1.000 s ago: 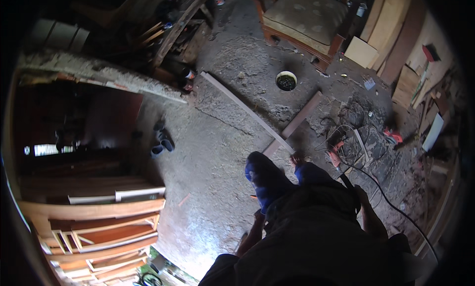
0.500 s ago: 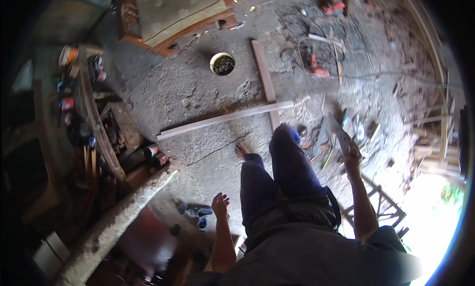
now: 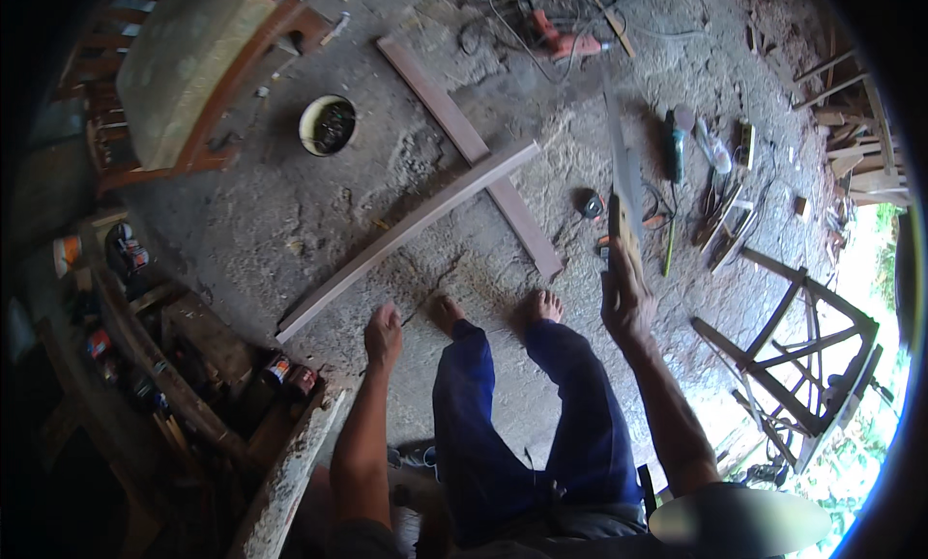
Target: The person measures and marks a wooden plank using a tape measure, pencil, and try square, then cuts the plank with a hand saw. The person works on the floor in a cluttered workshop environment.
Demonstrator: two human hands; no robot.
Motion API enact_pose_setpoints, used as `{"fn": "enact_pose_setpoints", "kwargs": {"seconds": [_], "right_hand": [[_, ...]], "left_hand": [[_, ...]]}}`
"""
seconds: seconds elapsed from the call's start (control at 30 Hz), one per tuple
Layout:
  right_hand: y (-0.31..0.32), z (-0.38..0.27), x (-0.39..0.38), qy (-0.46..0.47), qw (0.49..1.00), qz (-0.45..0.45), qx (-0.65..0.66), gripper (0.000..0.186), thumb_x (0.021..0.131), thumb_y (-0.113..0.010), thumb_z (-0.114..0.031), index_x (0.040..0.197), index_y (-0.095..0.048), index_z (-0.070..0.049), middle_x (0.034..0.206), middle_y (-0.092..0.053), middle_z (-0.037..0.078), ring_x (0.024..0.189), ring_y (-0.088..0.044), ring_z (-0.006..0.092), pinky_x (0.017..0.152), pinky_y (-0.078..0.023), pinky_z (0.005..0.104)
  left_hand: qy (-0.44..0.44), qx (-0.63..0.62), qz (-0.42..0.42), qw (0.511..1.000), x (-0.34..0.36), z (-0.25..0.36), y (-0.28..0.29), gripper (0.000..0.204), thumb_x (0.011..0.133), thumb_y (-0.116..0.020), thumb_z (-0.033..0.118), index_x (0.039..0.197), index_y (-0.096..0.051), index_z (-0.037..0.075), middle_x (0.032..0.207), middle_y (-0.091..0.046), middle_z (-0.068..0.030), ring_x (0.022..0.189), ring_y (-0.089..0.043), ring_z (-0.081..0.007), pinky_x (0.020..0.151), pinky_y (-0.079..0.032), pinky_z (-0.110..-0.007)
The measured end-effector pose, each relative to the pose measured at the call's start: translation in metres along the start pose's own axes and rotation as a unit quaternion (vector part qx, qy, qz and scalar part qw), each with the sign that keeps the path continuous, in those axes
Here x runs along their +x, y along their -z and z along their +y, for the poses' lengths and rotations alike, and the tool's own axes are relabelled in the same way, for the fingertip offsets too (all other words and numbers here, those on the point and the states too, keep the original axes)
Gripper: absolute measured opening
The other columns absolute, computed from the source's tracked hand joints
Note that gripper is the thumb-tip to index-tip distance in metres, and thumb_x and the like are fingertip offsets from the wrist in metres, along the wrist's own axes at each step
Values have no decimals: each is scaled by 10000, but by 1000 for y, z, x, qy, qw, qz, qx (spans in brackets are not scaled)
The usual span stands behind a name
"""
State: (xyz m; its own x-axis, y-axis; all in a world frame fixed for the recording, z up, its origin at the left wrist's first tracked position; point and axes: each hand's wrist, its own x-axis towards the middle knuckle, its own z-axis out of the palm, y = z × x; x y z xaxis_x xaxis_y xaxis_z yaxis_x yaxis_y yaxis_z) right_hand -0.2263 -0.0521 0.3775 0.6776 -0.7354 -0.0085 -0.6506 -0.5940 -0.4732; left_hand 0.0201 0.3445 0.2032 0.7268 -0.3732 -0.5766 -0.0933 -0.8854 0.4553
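My right hand is wrapped round the wooden handle of a handsaw, its long blade pointing away from me over the floor. To the left, my left hand hangs with its fingers curled in, and nothing shows in it. Just beyond that hand lies a long wooden strip. It crosses on top of a second, wider wooden board that runs from the far left to near my right foot.
Right of the saw are a tape measure, an angle grinder and a wooden frame. A red drill with cables lies far off. A bucket stands left, near wooden furniture. Tins sit at the left.
My view has turned and come closer to the crossed wood. The saw has swung upright, pointing away from me, still in my right hand. My left hand has moved forward, towards the long strip.
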Motion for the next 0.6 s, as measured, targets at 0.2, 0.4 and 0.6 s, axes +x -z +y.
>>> {"fn": "enact_pose_setpoints", "kwargs": {"seconds": [0.2,0.4,0.6], "right_hand": [[-191,153,72,65,992,46,-93,621,912,-634,-99,1488,-452,-239,1129,-657,163,961,-681,355,763,-556,468],[-297,254,104,84,983,31,-158,755,894,-642,-103,1536,-343,-362,930,-587,150,858,-654,359,729,-532,475],[-349,293,117,103,970,-125,-183,804,921,-639,-170,1586,-233,-369,1086,-595,187,984,-635,385,845,-505,512]], "left_hand": [[-208,141,53,967,197,23,-73,544,1005,-564,379,1456,-497,83,1442,-520,-222,1316,-504,-394,1084,-417,-475],[-299,201,3,933,274,30,-123,464,1015,-519,239,1462,-508,114,1363,-563,-214,1214,-557,-392,1027,-446,-464],[-359,59,-14,931,293,1,-150,460,958,-557,90,1418,-555,86,1145,-607,-213,1051,-593,-399,909,-490,-430]]}}
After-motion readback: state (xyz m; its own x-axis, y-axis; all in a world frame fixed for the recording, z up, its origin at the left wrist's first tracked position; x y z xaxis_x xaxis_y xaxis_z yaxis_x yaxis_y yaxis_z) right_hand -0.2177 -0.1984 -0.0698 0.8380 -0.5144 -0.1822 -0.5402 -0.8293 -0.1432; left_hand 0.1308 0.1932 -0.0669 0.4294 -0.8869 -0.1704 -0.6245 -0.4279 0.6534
